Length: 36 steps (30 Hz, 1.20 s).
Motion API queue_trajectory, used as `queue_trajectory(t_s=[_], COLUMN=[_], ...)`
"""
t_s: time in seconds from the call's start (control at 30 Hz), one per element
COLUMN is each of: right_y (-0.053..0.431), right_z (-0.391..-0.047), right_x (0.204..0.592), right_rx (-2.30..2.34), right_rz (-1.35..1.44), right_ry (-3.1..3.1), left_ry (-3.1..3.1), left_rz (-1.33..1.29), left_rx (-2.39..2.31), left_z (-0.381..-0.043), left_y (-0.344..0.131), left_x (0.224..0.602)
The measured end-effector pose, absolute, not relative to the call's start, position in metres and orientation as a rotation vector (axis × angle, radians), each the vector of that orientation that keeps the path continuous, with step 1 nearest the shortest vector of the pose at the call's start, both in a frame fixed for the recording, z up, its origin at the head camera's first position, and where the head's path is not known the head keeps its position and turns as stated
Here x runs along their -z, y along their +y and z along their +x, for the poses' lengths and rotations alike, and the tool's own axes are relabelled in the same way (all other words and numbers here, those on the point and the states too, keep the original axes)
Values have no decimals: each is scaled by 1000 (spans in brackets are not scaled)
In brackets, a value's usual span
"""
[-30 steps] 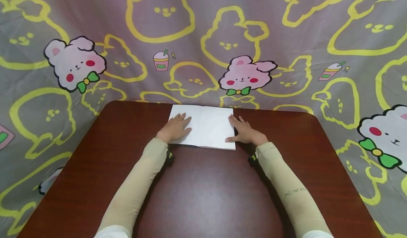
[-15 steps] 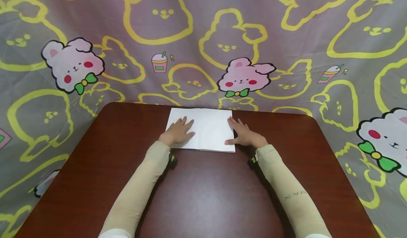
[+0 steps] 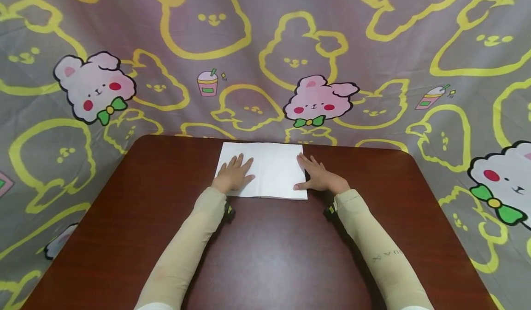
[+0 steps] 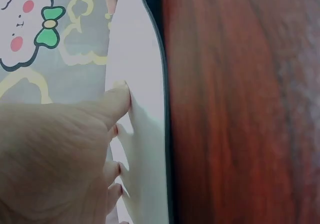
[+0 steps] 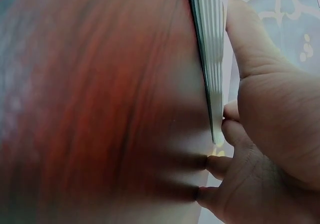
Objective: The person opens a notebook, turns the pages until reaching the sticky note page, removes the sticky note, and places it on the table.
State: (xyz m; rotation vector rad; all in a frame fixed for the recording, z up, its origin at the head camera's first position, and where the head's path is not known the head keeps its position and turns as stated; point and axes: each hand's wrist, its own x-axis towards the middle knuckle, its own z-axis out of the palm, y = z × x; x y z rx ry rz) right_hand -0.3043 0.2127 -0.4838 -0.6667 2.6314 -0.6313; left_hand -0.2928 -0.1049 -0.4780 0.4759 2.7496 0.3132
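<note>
An open notebook with blank white pages point(image 3: 278, 167) lies near the far edge of the table; its dark cover point(image 4: 167, 114) shows beneath the pages in the left wrist view. My left hand point(image 3: 233, 175) rests flat on the left page, fingers spread. At the right margin is my right hand point(image 3: 321, 176), its thumb and forefinger on the page edge. In the right wrist view the stacked page edges point(image 5: 210, 48) show beside the right thumb, and the other fingertips point(image 5: 202, 194) reach past the notebook onto the table.
The reddish-brown wooden table point(image 3: 265, 254) has rounded far corners. Behind it and along both sides hangs a grey curtain point(image 3: 232, 38) with yellow outlines and rabbit faces. A small black device point(image 3: 330, 212) sits at the right wrist, another point(image 3: 229, 212) at the left.
My left hand has slid a little inward over the left page. The right hand stays at the right margin. The head view has shifted slightly.
</note>
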Motion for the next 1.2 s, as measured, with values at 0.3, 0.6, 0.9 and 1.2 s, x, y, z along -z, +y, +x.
queue_trajectory(t_s=[0.3, 0.6, 0.9, 1.2], right_y=[212, 213, 213, 214], right_z=[-302, -302, -304, -304], right_x=[480, 483, 485, 481], right_rx=[635, 638, 650, 643], right_rz=[-662, -666, -672, -681], right_ry=[2619, 2604, 2619, 2624], left_ry=[2767, 2852, 2855, 2861], left_rz=[423, 557, 788, 947], left_rx=[-318, -267, -321, -280], left_z=[-288, -283, -279, -269], left_y=[-102, -90, -73, -58], left_x=[474, 485, 480, 477])
